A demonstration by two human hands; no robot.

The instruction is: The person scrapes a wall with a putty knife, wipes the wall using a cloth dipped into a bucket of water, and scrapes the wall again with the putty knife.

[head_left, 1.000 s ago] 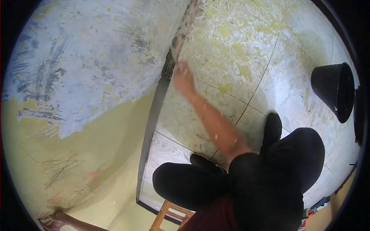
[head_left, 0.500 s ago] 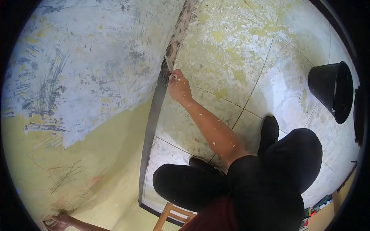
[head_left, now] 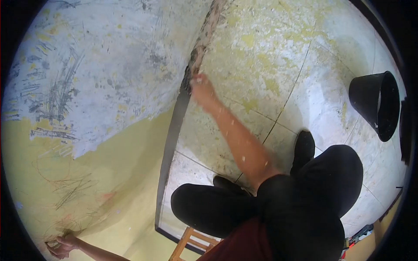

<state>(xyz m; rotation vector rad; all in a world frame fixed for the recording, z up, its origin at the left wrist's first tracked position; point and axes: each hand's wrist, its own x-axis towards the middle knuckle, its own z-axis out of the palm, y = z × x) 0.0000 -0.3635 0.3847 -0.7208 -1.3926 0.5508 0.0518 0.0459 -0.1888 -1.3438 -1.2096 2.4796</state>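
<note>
My right hand [head_left: 203, 92], smeared by motion, is closed beside the dark baseboard strip [head_left: 176, 117] where the wall meets the floor. The scraper in it, its thin blade plain a moment earlier, is barely visible now. Pale flakes speckle that forearm. At the lower left, my left hand [head_left: 63, 246] rests against the yellow part of the wall [head_left: 126, 152], its fingers bent and apart; I see nothing held in it. Above that, the wall is scraped to a whitish-grey surface [head_left: 109, 65] with dark scratches and yellow specks.
A black bucket [head_left: 365, 95] lies tilted on the tiled floor [head_left: 296, 104] at right. Yellow and white paint flakes [head_left: 261, 65] litter the tiles. My knees and dark shoes [head_left: 303, 150] are below. A wooden stool [head_left: 187, 243] stands by the wall, and several small items lie at the lower right.
My right hand has shifted slightly along the baseboard and turned blurry, with the scraper's blade no longer clear. My left hand has moved a little up and left on the wall.
</note>
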